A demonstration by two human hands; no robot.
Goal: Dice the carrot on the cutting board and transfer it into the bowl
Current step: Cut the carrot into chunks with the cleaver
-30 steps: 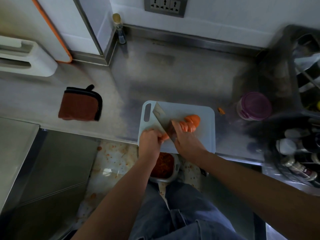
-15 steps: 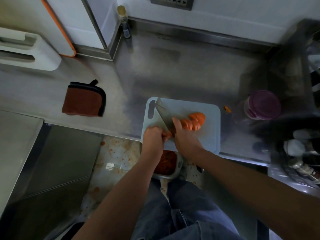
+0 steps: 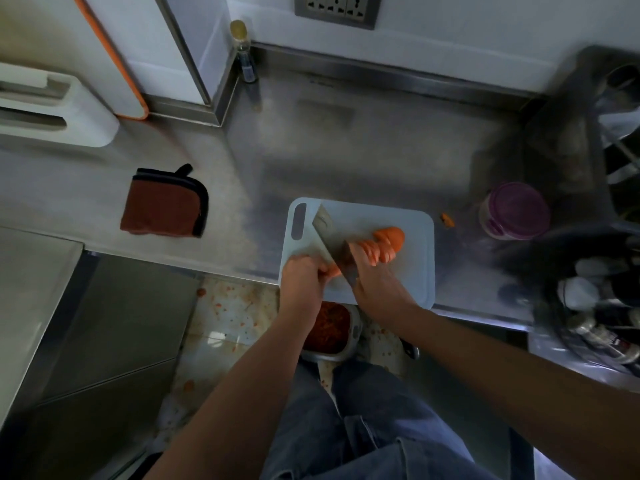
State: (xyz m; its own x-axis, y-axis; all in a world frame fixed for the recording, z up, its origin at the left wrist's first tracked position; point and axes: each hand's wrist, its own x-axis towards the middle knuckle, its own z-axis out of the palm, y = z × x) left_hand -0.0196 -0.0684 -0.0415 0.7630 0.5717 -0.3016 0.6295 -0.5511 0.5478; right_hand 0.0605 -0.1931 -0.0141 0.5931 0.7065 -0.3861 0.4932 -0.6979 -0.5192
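Note:
A light blue cutting board (image 3: pixel 412 271) lies at the counter's front edge. On it sits a row of orange carrot slices (image 3: pixel 388 244), to the right of the knife blade (image 3: pixel 327 233). My right hand (image 3: pixel 377 289) grips the knife handle, with the blade slanting up to the left. My left hand (image 3: pixel 303 275) pinches the uncut carrot end (image 3: pixel 333 271) just left of the blade. Below the counter edge, a grey bowl (image 3: pixel 354 336) holds diced carrot, partly hidden by my left forearm.
A brown folded cloth (image 3: pixel 162 206) lies to the left on the steel counter. A purple-lidded jar (image 3: pixel 516 211) and a stray carrot bit (image 3: pixel 447 220) sit right of the board. A dark dish rack (image 3: pixel 588 271) fills the right side. Carrot scraps speckle the floor (image 3: pixel 235 310).
Both hands stay at the board, and the knife stays by the carrot in the same slant. The view has shifted slightly.

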